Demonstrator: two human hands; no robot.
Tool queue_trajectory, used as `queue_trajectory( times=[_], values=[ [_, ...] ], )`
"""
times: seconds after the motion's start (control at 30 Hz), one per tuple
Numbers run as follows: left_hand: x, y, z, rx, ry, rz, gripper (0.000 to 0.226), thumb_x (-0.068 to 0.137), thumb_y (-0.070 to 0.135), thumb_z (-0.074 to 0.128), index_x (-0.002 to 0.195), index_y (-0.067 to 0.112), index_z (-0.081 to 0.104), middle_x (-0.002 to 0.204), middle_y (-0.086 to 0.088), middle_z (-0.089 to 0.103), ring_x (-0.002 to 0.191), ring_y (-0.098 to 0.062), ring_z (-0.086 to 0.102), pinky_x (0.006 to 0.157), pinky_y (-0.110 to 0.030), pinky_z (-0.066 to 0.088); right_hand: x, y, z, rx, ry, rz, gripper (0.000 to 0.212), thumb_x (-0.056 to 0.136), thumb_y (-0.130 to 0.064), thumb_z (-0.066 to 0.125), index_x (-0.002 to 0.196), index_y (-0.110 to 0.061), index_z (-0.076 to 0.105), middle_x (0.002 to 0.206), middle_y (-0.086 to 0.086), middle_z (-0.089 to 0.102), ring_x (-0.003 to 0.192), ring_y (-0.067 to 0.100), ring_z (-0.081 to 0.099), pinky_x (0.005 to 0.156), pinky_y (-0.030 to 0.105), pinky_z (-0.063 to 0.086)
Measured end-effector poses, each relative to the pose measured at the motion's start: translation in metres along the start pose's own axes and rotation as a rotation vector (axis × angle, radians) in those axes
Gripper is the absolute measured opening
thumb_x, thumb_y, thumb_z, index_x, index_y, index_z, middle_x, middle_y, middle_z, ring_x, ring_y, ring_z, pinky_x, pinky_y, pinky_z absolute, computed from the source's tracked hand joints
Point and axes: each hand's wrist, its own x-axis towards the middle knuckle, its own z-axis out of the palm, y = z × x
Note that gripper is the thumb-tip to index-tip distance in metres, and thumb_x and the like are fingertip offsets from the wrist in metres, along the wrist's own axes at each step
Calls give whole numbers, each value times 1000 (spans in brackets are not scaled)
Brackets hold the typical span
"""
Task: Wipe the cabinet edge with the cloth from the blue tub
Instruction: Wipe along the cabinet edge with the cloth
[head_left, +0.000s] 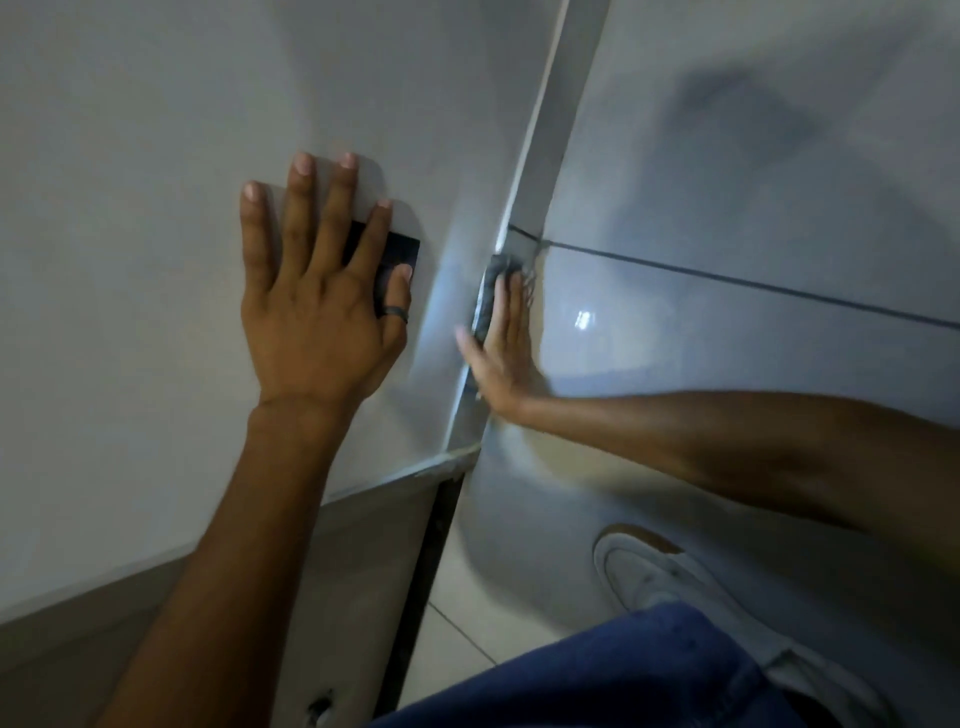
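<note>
My left hand (322, 291) lies flat with fingers spread on the white cabinet panel (130, 234), over a small black square (402, 254) set in the panel; a dark ring sits on its thumb. My right hand (501, 353) presses a grey cloth (491, 291) against the vertical cabinet edge (530, 156), fingers stretched along it. The cloth is folded around the edge, partly hidden under my fingers. The blue tub is out of view.
Glossy grey floor tiles (727, 260) with a dark grout line lie right of the edge. My white shoe (654, 571) and blue-jeaned leg (623, 680) are at the bottom right. A grey plinth (337, 571) runs under the cabinet.
</note>
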Motion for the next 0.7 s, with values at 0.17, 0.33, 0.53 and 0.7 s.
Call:
queue_trajectory(
  times=[0.17, 0.33, 0.53, 0.7],
  values=[
    [1, 2, 5, 8, 19, -11, 63, 116, 50, 25, 172, 23, 36, 184, -7, 11, 170, -37, 8, 130, -49, -15, -121, 63, 36, -72, -565, -91, 91, 101, -60, 43, 145, -48, -36, 153, -15, -52, 149, 10, -42, 131, 55, -3],
    [18, 8, 8, -6, 57, -24, 61, 116, 50, 26, 173, 28, 33, 184, -6, 11, 169, -40, 10, 130, -55, -10, -51, 34, 19, -38, -262, -98, 83, 104, -57, 37, 150, -44, -31, 164, -7, -40, 153, 9, -36, 132, 51, -6],
    [30, 13, 13, -20, 55, -35, 62, 115, 51, 28, 174, 31, 30, 184, -6, 10, 168, -42, 11, 130, -58, -4, 97, -27, -53, 75, 273, -60, 81, 96, -54, 37, 161, -10, 17, 172, 17, 11, 161, 33, 6, 132, 47, 6],
    [51, 12, 9, -19, 54, -9, 64, 114, 52, 29, 173, 28, 33, 185, -7, 9, 169, -41, 8, 127, -56, -8, 63, -17, -28, 29, 211, -34, 85, 99, -47, 49, 163, -16, 2, 174, 10, -4, 163, 25, -3, 133, 47, 4]
  ],
)
